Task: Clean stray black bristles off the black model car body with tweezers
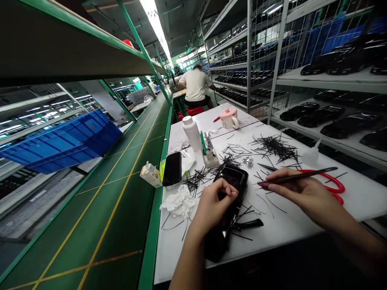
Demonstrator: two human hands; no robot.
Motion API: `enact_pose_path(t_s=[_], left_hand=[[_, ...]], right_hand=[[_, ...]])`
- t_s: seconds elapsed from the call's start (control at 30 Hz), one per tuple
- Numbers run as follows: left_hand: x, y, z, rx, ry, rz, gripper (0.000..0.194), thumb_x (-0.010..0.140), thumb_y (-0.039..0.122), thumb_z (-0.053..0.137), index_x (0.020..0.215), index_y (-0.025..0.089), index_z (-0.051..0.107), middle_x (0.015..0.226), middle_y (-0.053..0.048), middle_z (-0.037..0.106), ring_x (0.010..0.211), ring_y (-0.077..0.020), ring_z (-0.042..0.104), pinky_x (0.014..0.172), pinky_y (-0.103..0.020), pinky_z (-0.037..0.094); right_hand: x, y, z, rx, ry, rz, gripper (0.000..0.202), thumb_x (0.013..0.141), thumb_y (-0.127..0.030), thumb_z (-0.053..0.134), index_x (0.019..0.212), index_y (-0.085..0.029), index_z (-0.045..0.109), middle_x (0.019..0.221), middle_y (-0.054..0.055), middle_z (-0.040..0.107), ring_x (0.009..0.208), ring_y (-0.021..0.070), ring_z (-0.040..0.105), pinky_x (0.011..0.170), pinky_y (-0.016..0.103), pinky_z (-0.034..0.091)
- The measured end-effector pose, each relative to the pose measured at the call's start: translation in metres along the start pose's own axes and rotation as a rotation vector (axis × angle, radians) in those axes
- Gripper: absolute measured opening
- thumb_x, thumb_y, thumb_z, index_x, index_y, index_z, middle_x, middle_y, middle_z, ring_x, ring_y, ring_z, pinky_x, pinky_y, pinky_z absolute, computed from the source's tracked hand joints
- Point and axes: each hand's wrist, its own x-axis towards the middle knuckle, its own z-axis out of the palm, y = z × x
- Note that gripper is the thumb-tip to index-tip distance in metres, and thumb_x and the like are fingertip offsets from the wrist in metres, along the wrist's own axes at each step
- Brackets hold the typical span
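Note:
A glossy black model car lies lengthwise on the white tabletop, one black part jutting from its right side. My left hand rests over the car with thumb and forefinger pinched; anything between the fingertips is too small to make out. To the right, my right hand grips dark tweezers, their tips pointing left towards the car. Beneath that hand are scissors with red handles. Thin black strips lie in piles and loose around the car, near a small heap of shiny bits.
Along the left runs a green conveyor belt. A phone, crumpled tissue, a white bottle, a tool holder and a lidded mug stand on the table. Racks of black model cars line the right. Another person sits ahead.

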Motion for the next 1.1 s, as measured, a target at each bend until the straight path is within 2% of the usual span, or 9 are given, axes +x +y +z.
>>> enact_pose_path(t_s=[0.13,0.27,0.7,1.1], left_hand=[[0.000,0.000,0.001,-0.033,-0.009,0.003,0.023,0.085,0.019,0.062,0.072,0.020,0.043,0.087,-0.004,0.070,0.082,-0.0152,0.063,0.078,-0.026,0.047],[0.000,0.001,0.000,-0.026,-0.021,0.021,0.022,0.085,0.017,0.063,0.073,0.020,0.044,0.086,-0.003,0.070,0.081,-0.0144,0.063,0.077,-0.025,0.047],[-0.001,0.001,0.001,0.012,-0.019,0.035,0.022,0.083,0.015,0.064,0.073,0.020,0.045,0.086,-0.003,0.071,0.081,-0.0141,0.064,0.076,-0.024,0.046],[-0.001,0.000,0.000,0.000,-0.022,0.031,0.024,0.082,0.014,0.066,0.072,0.020,0.045,0.084,-0.002,0.072,0.082,-0.0146,0.065,0.076,-0.024,0.046]], right_hand=[[-0.006,0.001,0.025,0.020,-0.004,-0.010,0.032,0.074,-0.049,0.080,0.086,-0.021,0.068,0.092,0.008,0.075,0.092,0.0258,0.071,0.082,0.035,0.059],[-0.002,0.002,0.033,-0.054,-0.030,-0.085,0.029,0.077,-0.049,0.076,0.082,-0.022,0.069,0.086,0.005,0.070,0.084,0.0210,0.067,0.075,0.030,0.056],[0.003,0.006,0.033,-0.059,-0.033,-0.054,0.028,0.077,-0.047,0.077,0.079,-0.021,0.068,0.080,0.003,0.067,0.077,0.0176,0.062,0.071,0.027,0.051],[0.004,0.008,0.031,-0.064,-0.065,-0.058,0.027,0.079,-0.048,0.075,0.079,-0.022,0.067,0.081,0.002,0.067,0.079,0.0172,0.062,0.072,0.026,0.049]])
